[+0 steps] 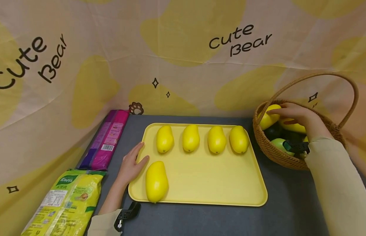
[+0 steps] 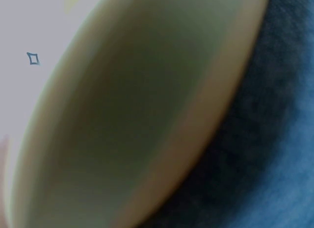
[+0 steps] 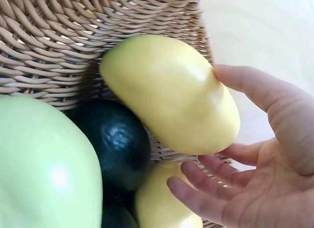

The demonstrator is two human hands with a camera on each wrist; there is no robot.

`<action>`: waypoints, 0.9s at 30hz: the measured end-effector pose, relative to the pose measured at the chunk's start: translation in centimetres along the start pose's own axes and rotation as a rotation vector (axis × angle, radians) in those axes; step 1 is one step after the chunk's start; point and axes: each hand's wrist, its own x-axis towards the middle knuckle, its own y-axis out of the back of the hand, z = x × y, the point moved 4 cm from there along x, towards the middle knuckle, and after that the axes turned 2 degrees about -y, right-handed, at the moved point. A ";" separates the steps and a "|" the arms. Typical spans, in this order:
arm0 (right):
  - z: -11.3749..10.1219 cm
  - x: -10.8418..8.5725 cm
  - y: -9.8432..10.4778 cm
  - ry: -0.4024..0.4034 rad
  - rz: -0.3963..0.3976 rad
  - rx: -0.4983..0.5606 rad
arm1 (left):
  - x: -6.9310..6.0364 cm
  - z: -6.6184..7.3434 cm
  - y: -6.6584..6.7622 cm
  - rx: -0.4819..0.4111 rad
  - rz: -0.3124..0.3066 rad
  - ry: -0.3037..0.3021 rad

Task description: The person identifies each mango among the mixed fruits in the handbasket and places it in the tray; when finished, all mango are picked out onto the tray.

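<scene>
My right hand is inside the wicker basket at the right, pinching a yellow mango between thumb and fingers at one end. Below it in the basket are another yellow mango, a dark green fruit like an avocado, and a light green fruit. My left hand rests on the left rim of a yellow tray, fingers fairly straight. Several mangoes line the tray's far side. One more mango lies at its near left corner, beside the left hand.
Left of the tray lie a pink and purple packet and a yellow-green Knorr bag. The basket's tall arched handle rises over its opening. A patterned cloth hangs behind the dark tabletop. Blurred, pale shapes fill most of the left wrist view.
</scene>
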 end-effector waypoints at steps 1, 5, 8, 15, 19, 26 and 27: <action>0.0 -0.2 0.1 0.000 -0.001 0.006 | 0.0 0.0 0.0 0.000 -0.001 0.001; 0.1 -1.2 0.4 0.003 -0.009 -0.010 | 0.0 0.1 0.0 0.000 -0.004 0.003; 0.0 -1.7 0.4 0.023 -0.013 -0.033 | 0.0 0.2 0.1 -0.004 -0.006 0.002; 0.3 -2.4 0.1 0.066 -0.045 -0.162 | 0.1 0.3 0.1 -0.001 -0.012 0.006; 0.0 -3.1 -0.2 0.102 -0.024 -0.280 | 0.1 0.3 0.1 0.001 -0.015 0.011; -0.8 -5.8 0.1 0.131 0.167 -0.459 | 0.1 0.1 0.0 -0.007 -0.014 0.004; -0.9 -6.3 0.1 0.131 0.194 -0.466 | 0.1 0.1 0.1 -0.009 -0.011 0.000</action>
